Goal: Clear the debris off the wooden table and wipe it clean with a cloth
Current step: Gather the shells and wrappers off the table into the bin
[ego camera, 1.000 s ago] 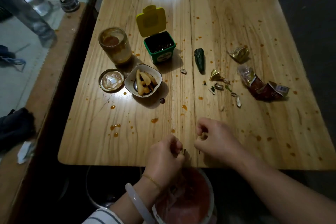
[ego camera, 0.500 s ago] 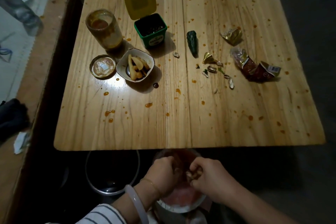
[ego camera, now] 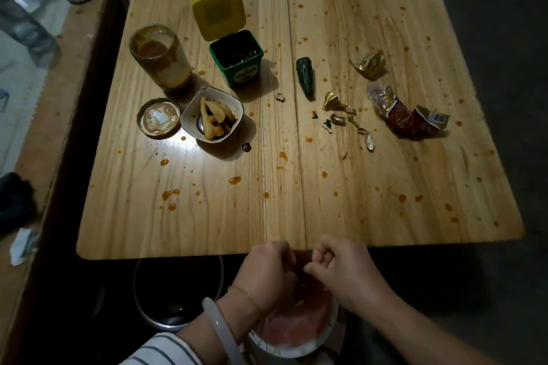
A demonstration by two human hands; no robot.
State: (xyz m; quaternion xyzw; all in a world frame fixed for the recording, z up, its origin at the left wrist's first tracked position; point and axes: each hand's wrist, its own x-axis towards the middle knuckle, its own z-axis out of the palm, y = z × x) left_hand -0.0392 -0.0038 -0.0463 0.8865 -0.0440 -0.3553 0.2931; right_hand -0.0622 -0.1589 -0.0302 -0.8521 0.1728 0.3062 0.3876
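Where the wooden table [ego camera: 207,222] ends at its near edge, both hands hang over a white bucket [ego camera: 299,348] lined in red plastic, which stands below the tabletop.
- Left hand [ego camera: 268,271]: fingers curled under, back toward the camera. Whether it holds anything cannot be told. A pale bangle [ego camera: 221,326] sits on the wrist.
- Right hand [ego camera: 344,268]: fingers curled toward the palm, thumb pointing at the left hand. Whether it pinches anything cannot be told.

Tabletop: two pale, grained boards with rounded corners, spattered with orange sauce drops [ego camera: 235,180].

Left half:
- smeared glass jar [ego camera: 160,58], upright
- round metal lid [ego camera: 159,117], just beside a white squarish bowl [ego camera: 212,115] of pale food strips
- green square tub [ego camera: 237,61], its yellow flip lid open and tilted back

Right half, the debris, well apart from the hands:
- dark green pepper [ego camera: 306,75], long axis running far to near, narrow tip toward the near edge
- crumpled gold foil [ego camera: 370,64]
- small gold foil twist [ego camera: 331,100]
- cracked nut shells [ego camera: 338,119], scattered near the twist
- crumpled red wrapper [ego camera: 406,115], long axis slanting from far left to near right

Left of the table: brown side counter [ego camera: 44,127].
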